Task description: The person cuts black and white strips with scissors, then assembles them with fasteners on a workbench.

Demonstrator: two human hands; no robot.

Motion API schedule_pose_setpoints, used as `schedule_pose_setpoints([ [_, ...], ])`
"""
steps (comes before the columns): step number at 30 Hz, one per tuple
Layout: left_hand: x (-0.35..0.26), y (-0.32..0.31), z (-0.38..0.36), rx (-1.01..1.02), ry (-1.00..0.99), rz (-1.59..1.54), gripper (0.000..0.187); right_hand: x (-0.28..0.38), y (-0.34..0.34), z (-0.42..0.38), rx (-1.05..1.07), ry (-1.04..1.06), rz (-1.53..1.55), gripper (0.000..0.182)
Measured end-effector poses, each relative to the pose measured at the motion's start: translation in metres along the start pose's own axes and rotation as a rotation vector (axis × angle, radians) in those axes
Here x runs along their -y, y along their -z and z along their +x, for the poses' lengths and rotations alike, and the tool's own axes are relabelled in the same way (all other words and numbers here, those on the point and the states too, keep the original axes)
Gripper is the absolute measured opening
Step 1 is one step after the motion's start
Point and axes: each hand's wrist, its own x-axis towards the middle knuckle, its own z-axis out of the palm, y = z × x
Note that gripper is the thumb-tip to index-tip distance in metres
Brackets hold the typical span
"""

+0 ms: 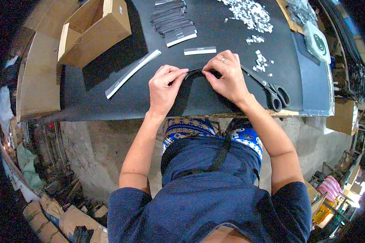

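Note:
A thin black strip (195, 69), bent in a slight arch, is held between my two hands just above the black tabletop. My left hand (165, 87) pinches its left end with thumb and forefinger. Close beside it, my right hand (227, 77), with a ring on one finger, pinches the strip too. Just beyond my hands lies a short black-and-white label strip (200, 51). A longer white-and-dark strip (133, 74) lies slanted to the left. Black-handled scissors (276, 96) rest by my right wrist, their blades pointing away from me.
A stack of dark label strips (170, 19) lies at the back. Many small white pieces (251, 17) are scattered at the back right. An open cardboard box (95, 38) stands at the left. A clear plastic container (316, 42) sits at the right edge.

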Motion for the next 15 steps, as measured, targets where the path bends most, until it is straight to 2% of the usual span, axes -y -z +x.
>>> schedule_pose_setpoints([
  [15, 0.0013, 0.0, -0.0007, 0.006, -0.006, -0.001, 0.014, 0.0001, 0.0, 0.0002, 0.002, -0.012, -0.002, 0.018],
])
